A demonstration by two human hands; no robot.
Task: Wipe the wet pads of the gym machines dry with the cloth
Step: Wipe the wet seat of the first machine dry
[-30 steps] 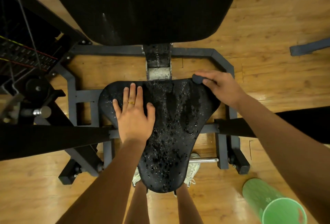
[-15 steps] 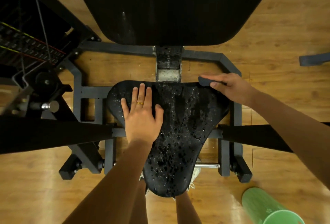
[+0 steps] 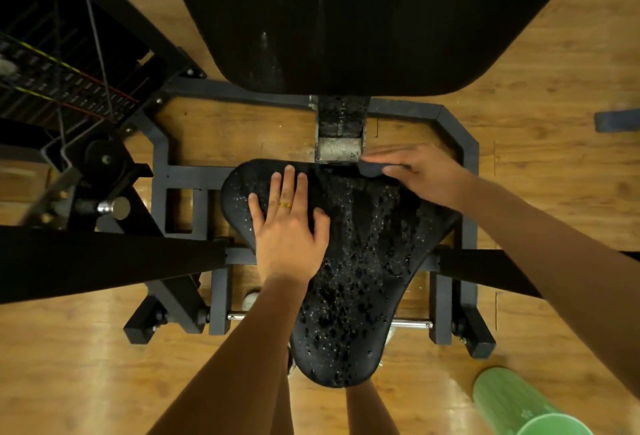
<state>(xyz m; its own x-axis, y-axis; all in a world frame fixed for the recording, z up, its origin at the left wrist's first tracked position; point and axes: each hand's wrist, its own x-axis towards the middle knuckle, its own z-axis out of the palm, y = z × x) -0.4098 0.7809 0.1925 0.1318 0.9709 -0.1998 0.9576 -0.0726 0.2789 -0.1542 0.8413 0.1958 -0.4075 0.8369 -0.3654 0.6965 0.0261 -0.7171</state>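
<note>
Cloth (image 3: 371,168) mostly hidden under blurred right hand (image 3: 426,175), perhaps folded

A gold ring (image 3: 285,205) circles a finger of the left hand (image 3: 287,237); both forearms (image 3: 221,358) are bare.

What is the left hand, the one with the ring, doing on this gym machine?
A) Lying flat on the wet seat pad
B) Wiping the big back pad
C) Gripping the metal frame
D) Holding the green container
A: the left hand lies with straight fingers on the droplet-covered seat pad, while the right hand holds the dark cloth at the pad's far edge.
</note>
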